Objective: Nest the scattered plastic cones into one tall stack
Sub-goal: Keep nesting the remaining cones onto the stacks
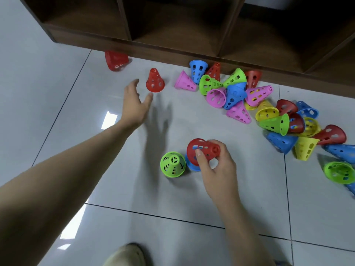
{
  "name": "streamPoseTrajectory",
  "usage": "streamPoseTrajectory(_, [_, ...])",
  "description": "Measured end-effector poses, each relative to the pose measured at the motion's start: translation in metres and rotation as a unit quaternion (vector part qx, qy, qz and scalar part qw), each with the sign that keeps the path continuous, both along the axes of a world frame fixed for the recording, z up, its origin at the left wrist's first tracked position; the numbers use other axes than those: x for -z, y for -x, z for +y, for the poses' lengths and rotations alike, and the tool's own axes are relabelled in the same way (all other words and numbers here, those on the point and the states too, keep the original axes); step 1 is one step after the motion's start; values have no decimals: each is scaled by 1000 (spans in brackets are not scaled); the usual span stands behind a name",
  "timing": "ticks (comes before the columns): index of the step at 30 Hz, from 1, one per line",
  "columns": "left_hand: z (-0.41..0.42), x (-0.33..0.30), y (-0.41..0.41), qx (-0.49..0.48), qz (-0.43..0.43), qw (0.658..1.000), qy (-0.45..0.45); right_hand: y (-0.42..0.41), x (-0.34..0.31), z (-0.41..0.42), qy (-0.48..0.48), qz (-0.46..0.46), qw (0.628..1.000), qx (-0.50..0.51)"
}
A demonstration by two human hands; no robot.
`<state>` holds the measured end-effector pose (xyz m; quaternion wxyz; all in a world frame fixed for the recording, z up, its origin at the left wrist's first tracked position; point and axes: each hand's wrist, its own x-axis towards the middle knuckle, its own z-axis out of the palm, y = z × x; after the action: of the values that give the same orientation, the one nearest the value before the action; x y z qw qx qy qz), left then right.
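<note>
Dozens of perforated plastic cones lie strewn over a pale grey tiled floor (57,96) as a person, seen from above, works to nest them into one stack. At lower centre of the frame the right hand (216,169) grips a red cone (203,148) on its side, thumb across its wall and fingers curled under it, just above a blue cone (190,166) that peeks out beneath; the tilt suggests it is being turned to drop over that blue one, though whether the two touch cannot be told. Beside them, to the left, an upright green cone (172,165) stands on the tiles, apparently a second start for the stack or a piece waiting its turn. The left hand (135,104), fingers spread and holding nothing, reaches toward the upper centre, where another upright red cone (155,80) stands alone just beyond the fingertips, seemingly the next pick. Most of the work appears to remain: the main heap of cones (230,89) in pink, blue, green, yellow and red sprawls from upper centre down the right edge, many tipped over. One more tipped red cone (116,60) lies at upper left against the base of a dark wooden shelf unit (172,25) with open compartments that spans the top of the frame. A light shoe (126,255) shows at the bottom edge, and window glare glints off the glossy tiles at left.
</note>
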<state>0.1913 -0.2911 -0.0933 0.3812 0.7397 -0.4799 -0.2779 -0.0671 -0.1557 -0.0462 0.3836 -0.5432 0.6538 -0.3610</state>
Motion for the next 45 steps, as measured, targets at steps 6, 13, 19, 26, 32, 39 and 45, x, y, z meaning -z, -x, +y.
streamPoseTrajectory(6, [-57, -12, -7, 45, -72, 995, -48, 3, 26, -2, -14, 50, 998, -46])
streamPoseTrajectory(13, [-77, -5, -8, -1, 70, 995, -71, 1, 39, 5, -22, 35, 998, -37])
streamPoseTrajectory(19, [-93, 2, -7, -4, 68, 992, -111, 8, 40, 1, -26, 37, 997, -61])
streamPoseTrajectory(26, [-101, 20, -1, 22, -8, 990, -137, 8, 42, 0, -15, 36, 998, -55])
streamPoseTrajectory(32, [-62, 24, -2, 56, -36, 994, -85, 6, 45, 1, -11, 29, 999, -44])
streamPoseTrajectory(39, [59, -34, 13, 25, 39, 995, 83, 5, 48, 1, -6, 17, 999, -41])
streamPoseTrajectory(45, [143, -70, 39, 151, 61, 984, 78, 5, 47, 2, -10, 29, 998, -47])
